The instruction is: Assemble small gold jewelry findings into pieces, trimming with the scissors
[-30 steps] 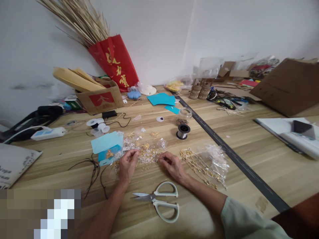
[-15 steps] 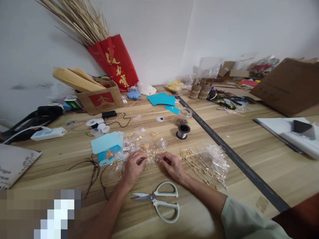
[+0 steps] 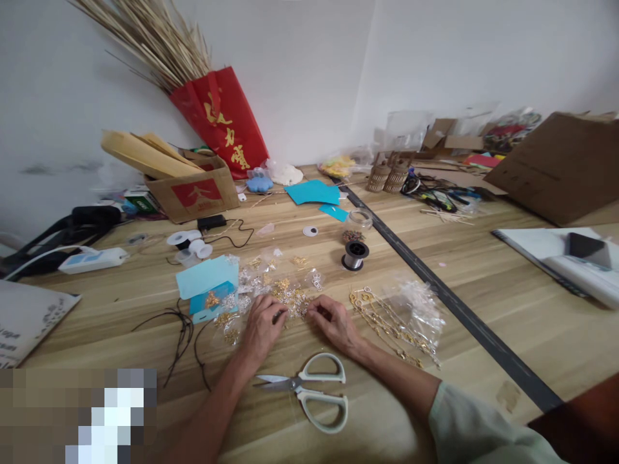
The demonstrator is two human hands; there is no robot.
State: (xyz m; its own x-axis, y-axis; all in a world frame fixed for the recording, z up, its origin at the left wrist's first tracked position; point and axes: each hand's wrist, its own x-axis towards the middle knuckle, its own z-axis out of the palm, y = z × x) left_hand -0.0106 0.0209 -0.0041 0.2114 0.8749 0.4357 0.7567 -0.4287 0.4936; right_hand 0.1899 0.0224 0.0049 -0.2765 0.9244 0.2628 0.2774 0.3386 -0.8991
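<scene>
Both hands rest on a wooden table [image 3: 483, 361] at a scatter of small gold and silver jewellery findings in clear packets [image 3: 283, 287]. My left hand [image 3: 261, 325] lies knuckles up with its fingers curled and pinched at the near edge of that scatter. A short way to its right, my right hand [image 3: 336, 322] also has its fingers bent in a pinch. What either pinch holds is too small to make out. White-handled scissors [image 3: 314, 390] lie just in front of both wrists.
Gold chains on a clear bag [image 3: 396, 319] lie right of my right hand. Light blue cards [image 3: 207, 283] and black cord [image 3: 181, 332] lie to the left. A wire spool [image 3: 355, 254], a small jar [image 3: 358, 222], a cardboard box [image 3: 193, 190] and a red bag [image 3: 225, 122] stand farther back.
My left hand has slid to the right along the near edge of the findings, closer to my right hand. The right hand has hardly moved.
</scene>
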